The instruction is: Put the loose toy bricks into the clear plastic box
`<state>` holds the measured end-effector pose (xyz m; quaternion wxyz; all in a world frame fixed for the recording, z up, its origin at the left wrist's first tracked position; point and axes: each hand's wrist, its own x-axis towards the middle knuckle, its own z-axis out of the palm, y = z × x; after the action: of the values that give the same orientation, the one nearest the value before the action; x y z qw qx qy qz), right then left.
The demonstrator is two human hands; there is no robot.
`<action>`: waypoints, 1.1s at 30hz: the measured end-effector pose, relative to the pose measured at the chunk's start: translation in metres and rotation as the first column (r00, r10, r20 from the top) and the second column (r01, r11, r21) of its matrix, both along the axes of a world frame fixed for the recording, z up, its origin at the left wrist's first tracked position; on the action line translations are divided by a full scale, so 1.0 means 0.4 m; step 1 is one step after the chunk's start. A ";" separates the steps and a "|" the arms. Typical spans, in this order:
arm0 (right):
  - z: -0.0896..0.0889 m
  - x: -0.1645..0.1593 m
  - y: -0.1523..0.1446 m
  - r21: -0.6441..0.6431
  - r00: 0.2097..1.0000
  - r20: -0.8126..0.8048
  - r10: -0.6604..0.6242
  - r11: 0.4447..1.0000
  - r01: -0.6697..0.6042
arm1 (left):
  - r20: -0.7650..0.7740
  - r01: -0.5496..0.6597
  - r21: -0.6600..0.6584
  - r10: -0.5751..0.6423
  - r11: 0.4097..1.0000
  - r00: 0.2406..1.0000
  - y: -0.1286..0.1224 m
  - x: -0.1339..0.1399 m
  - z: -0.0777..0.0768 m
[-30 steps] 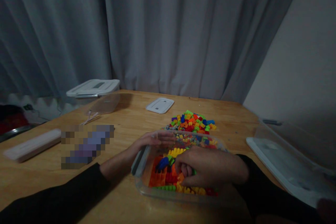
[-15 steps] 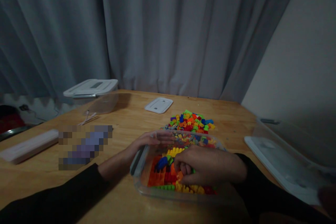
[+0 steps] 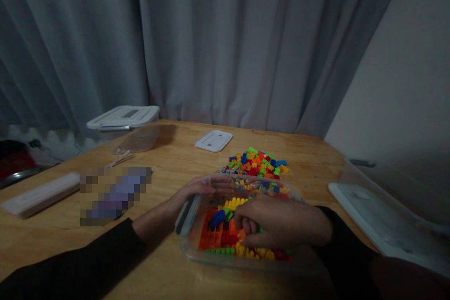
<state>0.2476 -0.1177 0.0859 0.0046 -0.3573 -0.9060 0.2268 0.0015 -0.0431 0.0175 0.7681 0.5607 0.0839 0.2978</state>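
A clear plastic bin stands in front of me with colourful toy building bricks in red, orange, yellow, green and blue inside. My left hand rests at its far left corner, fingers stretched out along the far rim. Down in the bin, over the bricks, is my right hand, its fingers curled in. An orange brick shows between the curled fingers and thumb; whether it is gripped or lies beneath is unclear. Just beyond the far rim lies a heap of small bricks.
A white lid lies farther back. At the back left stands a lidded clear box. A pale long case and a pixelated item are on the left. Another clear container and a white lid are on the right.
Both hands keep their places at the bin. The view has shifted very slightly, and my right forearm shows a little differently at the lower right edge.
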 end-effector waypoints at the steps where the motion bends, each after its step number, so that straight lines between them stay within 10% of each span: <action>1: 0.000 0.000 0.000 0.000 1.000 0.002 -0.002 1.000 0.002 | -0.001 0.001 0.003 -0.001 1.000 1.000 0.000 0.000 0.000; 33: 0.001 0.002 -0.005 0.007 0.999 0.013 -0.032 0.999 0.032 | -0.035 -0.013 0.031 0.014 0.999 0.999 -0.002 -0.003 0.014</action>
<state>0.2485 -0.1199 0.0862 0.0036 -0.3730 -0.9010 0.2213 0.0005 -0.0439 0.0232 0.7556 0.5771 0.0965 0.2944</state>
